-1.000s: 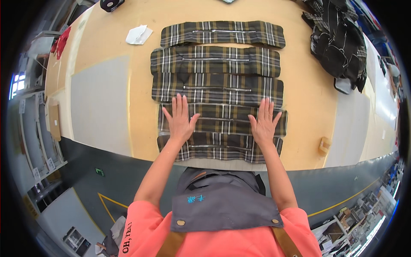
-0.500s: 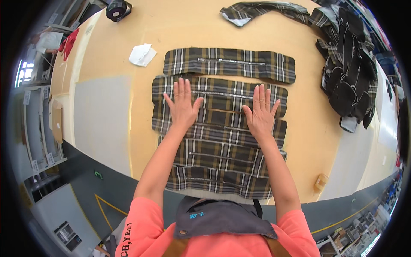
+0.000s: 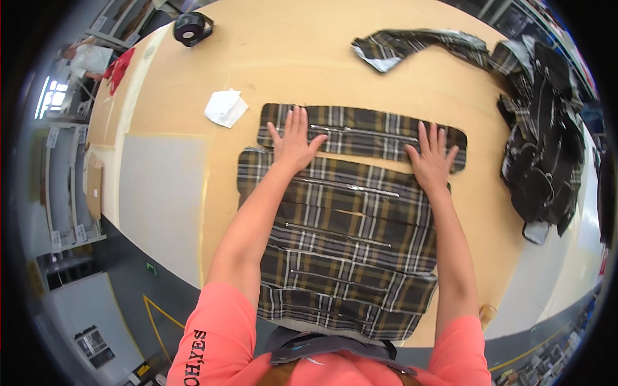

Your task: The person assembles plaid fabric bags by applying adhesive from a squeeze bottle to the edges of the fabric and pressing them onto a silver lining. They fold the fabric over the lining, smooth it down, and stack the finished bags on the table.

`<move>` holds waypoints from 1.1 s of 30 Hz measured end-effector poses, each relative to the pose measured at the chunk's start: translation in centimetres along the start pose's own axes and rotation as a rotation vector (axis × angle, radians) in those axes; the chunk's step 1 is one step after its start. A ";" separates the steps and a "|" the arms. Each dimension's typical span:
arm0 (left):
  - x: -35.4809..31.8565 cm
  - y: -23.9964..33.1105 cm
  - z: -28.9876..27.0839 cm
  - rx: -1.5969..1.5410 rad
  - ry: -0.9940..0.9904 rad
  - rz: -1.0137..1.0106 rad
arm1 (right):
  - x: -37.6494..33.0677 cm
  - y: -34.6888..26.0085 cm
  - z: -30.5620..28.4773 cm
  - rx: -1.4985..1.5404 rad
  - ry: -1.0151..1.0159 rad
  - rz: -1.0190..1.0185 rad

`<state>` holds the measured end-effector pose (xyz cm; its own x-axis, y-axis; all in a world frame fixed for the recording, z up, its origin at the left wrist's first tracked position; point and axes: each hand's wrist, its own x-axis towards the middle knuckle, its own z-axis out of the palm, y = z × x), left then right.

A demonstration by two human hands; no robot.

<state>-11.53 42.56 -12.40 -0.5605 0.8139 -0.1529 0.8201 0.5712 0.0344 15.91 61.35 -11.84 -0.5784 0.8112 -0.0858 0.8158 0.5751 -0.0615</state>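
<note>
My left hand [image 3: 293, 145] lies flat with fingers spread on the left part of a plaid fabric panel [image 3: 367, 143]. On the right part of that panel rests my right hand [image 3: 432, 161], also flat, thumb out. The panel is dark with brown, grey and white checks and has a zipper [image 3: 364, 134] along its length. Nearer to me, several similar plaid panels [image 3: 360, 212] lie in overlapping rows, most showing a zipper line. A narrow gap of table shows between the farthest panel and these rows. My forearms partly cover the rows' side edges.
The large tan table [image 3: 290, 71] bears a white folded scrap [image 3: 225, 108], a black round device [image 3: 192, 28], a loose plaid piece [image 3: 418, 45] and a black-and-plaid heap with cords [image 3: 544, 145]. A person [image 3: 90, 61] is at the far left. Near the right front edge sits a small tan object [image 3: 487, 314].
Both hands have moved forward from the second panel to the farthest one, staying flat. The whole view has shifted, so the panels and table items appear lower and further right.
</note>
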 end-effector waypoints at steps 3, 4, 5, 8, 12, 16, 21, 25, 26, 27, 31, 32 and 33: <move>0.6 -1.5 -1.8 -0.024 0.117 0.027 | 0.7 2.5 0.6 -0.040 0.213 -0.054; 0.8 -2.5 -2.8 -0.114 0.239 -0.009 | 1.0 2.9 -0.8 0.023 0.187 0.038; 1.4 -4.0 -2.8 -0.197 0.359 -0.086 | 1.7 3.9 -0.7 0.128 0.313 0.120; 2.4 -7.7 -3.3 -0.407 0.160 -0.457 | 3.2 7.6 -0.2 0.361 0.210 0.411; 5.1 -9.3 -2.7 -0.528 0.033 -0.469 | 4.8 14.0 5.0 1.016 0.178 0.363; 3.7 -10.0 -2.7 -0.881 0.243 -0.448 | 4.2 14.1 2.2 1.161 0.215 0.223; -1.0 -10.4 -10.1 -1.254 0.306 -0.326 | -1.9 12.6 -6.6 1.347 0.236 0.163; -6.9 -12.0 -9.8 -1.207 0.081 -0.436 | -8.3 11.2 -7.4 1.388 0.080 0.233; -7.9 -12.8 -7.8 -1.145 0.031 -0.479 | -9.4 11.1 -5.9 1.408 0.045 0.273; -8.8 -13.4 -5.9 -1.082 -0.022 -0.521 | -10.2 11.0 -4.2 1.426 0.010 0.316; -9.7 -13.1 -0.9 -0.781 0.070 -0.547 | -11.9 9.3 -0.6 1.172 -0.071 0.386; -9.7 -12.9 -0.6 -0.853 0.040 -0.615 | -12.0 9.1 -0.6 1.248 -0.099 0.425; -9.6 -13.0 -0.4 -0.922 0.008 -0.684 | -11.8 8.7 -0.5 1.326 -0.126 0.466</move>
<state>-16.83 27.40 -10.96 -0.8595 0.3018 -0.4125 -0.0514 0.7518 0.6573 29.82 56.89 -10.88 -0.3135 0.8413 -0.4404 0.3639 -0.3220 -0.8740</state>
